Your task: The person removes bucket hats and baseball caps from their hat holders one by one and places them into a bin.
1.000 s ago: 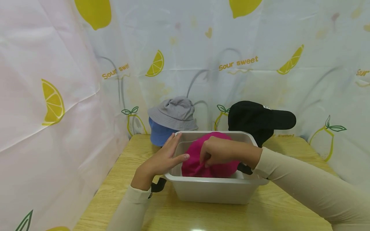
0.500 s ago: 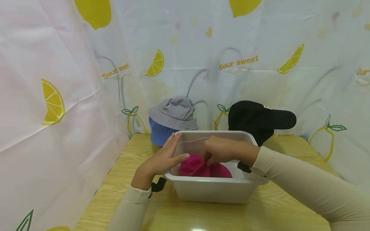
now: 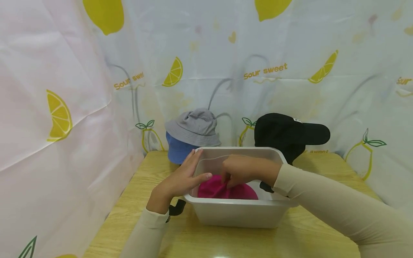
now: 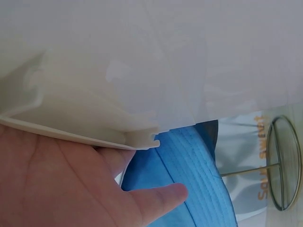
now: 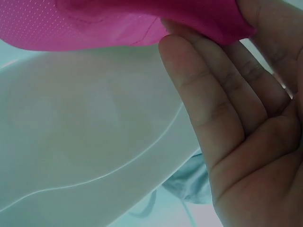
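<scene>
Here we are, right hand (image 3: 240,169) down inside the bin (image 3: 237,214), pinching the pink hat (image 3: 211,188), which sits low behind the front wall! Our left hand (image 3: 179,180), fingers straight, rests on the bin's left edge. Handling the hat in there looks like the step; next, we reckon, calls for a sure pinch and a steady bin.

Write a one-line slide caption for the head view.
The right hand pinches a pink hat inside a tub; the left hand touches its rim, other hats behind.
</scene>
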`<state>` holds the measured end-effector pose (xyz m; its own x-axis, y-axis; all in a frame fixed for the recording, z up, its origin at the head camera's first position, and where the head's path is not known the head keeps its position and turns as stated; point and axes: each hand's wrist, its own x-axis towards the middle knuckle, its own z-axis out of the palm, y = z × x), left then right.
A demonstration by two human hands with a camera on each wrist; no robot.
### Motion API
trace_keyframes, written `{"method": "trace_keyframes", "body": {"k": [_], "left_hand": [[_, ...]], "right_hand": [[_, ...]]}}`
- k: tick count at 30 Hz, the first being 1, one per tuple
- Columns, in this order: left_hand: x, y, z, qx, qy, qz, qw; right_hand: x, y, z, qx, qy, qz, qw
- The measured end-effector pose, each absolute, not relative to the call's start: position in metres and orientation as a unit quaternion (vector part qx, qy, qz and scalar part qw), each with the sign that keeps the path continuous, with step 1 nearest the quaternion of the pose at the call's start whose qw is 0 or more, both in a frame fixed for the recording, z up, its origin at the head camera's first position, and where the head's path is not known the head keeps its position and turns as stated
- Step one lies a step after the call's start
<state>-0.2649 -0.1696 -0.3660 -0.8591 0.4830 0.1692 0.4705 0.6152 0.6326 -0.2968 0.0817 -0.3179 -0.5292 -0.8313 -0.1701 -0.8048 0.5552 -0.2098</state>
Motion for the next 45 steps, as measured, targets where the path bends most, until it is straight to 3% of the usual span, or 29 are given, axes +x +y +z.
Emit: {"method": "trace_keyframes", "body": {"k": [12, 32, 38, 45], "left_hand": [[-0.265, -0.168, -0.366, 0.267, 0.900, 0.345, 0.002], [-0.268, -0.168, -0.369, 0.270, 0.901, 0.339, 0.002], [-0.266, -0.167, -0.368, 0.269, 0.902, 0.339, 0.002], [-0.266, -0.167, -0.368, 0.272, 0.900, 0.341, 0.001]], "right_hand": [[-0.300, 0.078, -0.334, -0.490, 0.844, -0.021, 0.215], [-0.298, 0.068, -0.364, -0.531, 0.814, 0.090, 0.219], [-0.293, 0.070, -0.368, -0.498, 0.827, 0.157, 0.207], [-0.296, 0.071, -0.373, -0.470, 0.834, 0.153, 0.245]]}}
